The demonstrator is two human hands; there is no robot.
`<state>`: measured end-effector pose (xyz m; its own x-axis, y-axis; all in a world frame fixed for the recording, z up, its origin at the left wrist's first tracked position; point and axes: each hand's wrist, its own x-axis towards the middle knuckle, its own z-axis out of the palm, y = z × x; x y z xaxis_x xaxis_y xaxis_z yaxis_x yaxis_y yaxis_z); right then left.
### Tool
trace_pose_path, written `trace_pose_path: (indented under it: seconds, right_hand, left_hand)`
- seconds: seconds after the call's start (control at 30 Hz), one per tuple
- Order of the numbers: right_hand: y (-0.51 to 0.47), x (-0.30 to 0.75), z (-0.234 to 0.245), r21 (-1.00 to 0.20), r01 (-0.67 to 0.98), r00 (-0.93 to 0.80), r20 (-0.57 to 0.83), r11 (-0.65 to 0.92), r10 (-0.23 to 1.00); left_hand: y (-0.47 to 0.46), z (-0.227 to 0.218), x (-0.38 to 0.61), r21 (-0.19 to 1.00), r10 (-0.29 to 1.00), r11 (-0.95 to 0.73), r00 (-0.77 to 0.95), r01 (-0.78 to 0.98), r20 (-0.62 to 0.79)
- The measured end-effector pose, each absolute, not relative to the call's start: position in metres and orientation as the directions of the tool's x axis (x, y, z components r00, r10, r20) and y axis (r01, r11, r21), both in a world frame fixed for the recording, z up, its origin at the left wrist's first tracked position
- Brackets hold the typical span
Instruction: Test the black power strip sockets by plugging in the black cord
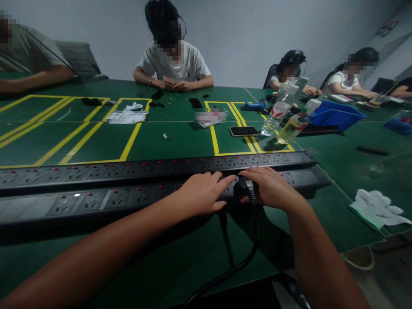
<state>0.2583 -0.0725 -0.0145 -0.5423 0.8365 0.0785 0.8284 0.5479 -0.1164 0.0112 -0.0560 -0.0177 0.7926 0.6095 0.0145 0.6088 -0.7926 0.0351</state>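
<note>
Two long black power strips, a near one [125,198] and a far one [148,167], lie side by side across the green table. My left hand [204,192] is closed over the near strip, fingers across its top and thumb at its front edge; its index finger reaches toward a black plug [242,186]. Around that plug, my right hand [268,186] is curled, with fingers behind it and thumb in front. The plug sits against the near strip's sockets; its pins are hidden. From it a black cable [255,231] drops toward the table's front edge.
White gloves [378,208] lie at right. Beyond the strips are a phone [243,131], a water bottle [278,109], a bottle of yellow liquid [294,126], a blue bin [334,115] and yellow tape lines. Several people sit around the table, one directly opposite [174,64].
</note>
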Motion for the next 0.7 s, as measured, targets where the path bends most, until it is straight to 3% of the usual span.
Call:
trace_pose_path:
  seconds: [0.13, 0.3, 0.4, 0.53, 0.7]
  right_hand:
    - [-0.073, 0.268, -0.011, -0.177, 0.837, -0.515, 0.069, 0.518, 0.854]
    - [-0.075, 0.276, 0.001, -0.46, 0.713, -0.497, 0.202, 0.529, 0.844]
    - [-0.078, 0.268, 0.004, -0.585, 0.678, -0.365, 0.258, 0.446, 0.894]
    - [-0.084, 0.245, 0.002, -0.577, 0.773, -0.276, 0.068, 0.263, 0.959]
    - [-0.086, 0.233, -0.005, -0.567, 0.797, -0.205, 0.074, 0.21, 0.976]
  left_hand:
    - [-0.058, -0.024, 0.021, 0.009, 0.618, -0.786, 0.786, 0.618, 0.033]
    - [-0.059, -0.026, 0.024, 0.021, 0.631, -0.776, 0.775, 0.63, 0.048]
    - [-0.059, -0.025, 0.024, 0.034, 0.637, -0.771, 0.77, 0.636, 0.035]
    - [-0.059, -0.024, 0.025, 0.061, 0.652, -0.757, 0.758, 0.65, 0.013]
    - [-0.059, -0.022, 0.028, 0.067, 0.668, -0.742, 0.744, 0.668, -0.02]
